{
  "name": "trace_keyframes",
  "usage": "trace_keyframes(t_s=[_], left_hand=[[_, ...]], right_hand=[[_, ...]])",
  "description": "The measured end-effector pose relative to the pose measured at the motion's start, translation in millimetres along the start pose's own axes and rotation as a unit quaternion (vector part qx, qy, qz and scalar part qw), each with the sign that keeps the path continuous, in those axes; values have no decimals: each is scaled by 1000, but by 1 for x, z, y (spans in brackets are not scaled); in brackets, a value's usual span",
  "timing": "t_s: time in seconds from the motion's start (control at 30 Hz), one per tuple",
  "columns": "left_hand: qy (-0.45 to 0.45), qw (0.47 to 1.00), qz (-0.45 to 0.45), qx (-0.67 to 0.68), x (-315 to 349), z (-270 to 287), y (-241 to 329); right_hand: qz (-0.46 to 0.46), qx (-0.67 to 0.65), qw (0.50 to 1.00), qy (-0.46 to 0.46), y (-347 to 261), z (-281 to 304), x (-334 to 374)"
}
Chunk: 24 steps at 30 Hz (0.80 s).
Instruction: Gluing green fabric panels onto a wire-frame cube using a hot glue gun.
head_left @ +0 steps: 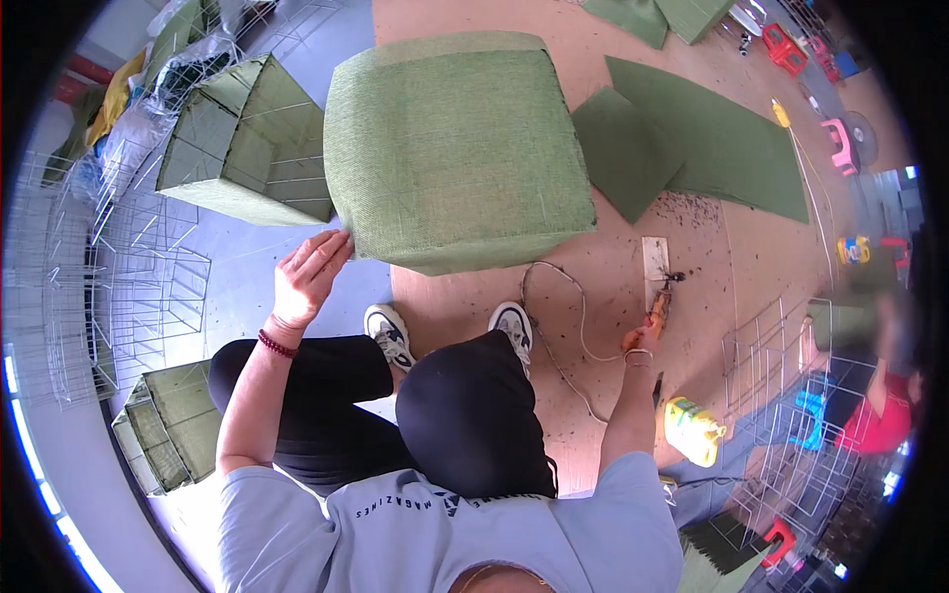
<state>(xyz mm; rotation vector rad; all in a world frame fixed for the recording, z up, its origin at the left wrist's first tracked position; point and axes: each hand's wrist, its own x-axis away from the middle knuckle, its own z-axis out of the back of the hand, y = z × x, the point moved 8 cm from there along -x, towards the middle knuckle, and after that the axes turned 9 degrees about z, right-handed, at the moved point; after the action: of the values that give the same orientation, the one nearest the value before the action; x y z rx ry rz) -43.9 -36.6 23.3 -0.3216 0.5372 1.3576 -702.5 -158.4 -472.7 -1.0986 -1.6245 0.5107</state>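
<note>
A box-shaped piece (455, 148) covered in green woven sheet stands in front of my knees. My left hand (311, 277) is closed at its near left corner, fingertips pinching the green cover there. Away to the right, my right hand (641, 338) grips an orange-handled soldering iron (660, 306). Its dark tip lies over a pale flat strip (653, 259) on the floor, with black residue around the tip. A thin cord (578, 287) loops from the tool across the floor toward my shoe.
Another green-covered wire frame (252, 148) stands open at the left. Flat green sheets (712, 148) lie at the far right. Bare wire frames (148, 277) pile up on the left. A yellow jug (694, 431) stands near my right arm. Another person in red (875, 420) is at the right edge.
</note>
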Motion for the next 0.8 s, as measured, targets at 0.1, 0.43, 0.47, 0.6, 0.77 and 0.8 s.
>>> trace_keyframes(t_s=[0.1,0.43,0.47,0.6,0.77,0.8], left_hand=[[-13,999,15,-36,7,15,-5],[9,1000,4,17,4,3,-8],[13,1000,1,13,5,4,-9],[28,999,4,19,6,5,-10],[46,998,6,47,5,-1,-10],[48,998,6,49,6,-1,-12]], right_hand=[[122,5,985,118,-40,-94,51],[252,-150,950,-105,-204,-282,245],[227,-136,957,-120,-200,-310,258],[139,-190,949,-208,-148,-411,292],[94,-215,960,-154,-111,-458,291],[104,-222,958,-148,-108,-461,292]])
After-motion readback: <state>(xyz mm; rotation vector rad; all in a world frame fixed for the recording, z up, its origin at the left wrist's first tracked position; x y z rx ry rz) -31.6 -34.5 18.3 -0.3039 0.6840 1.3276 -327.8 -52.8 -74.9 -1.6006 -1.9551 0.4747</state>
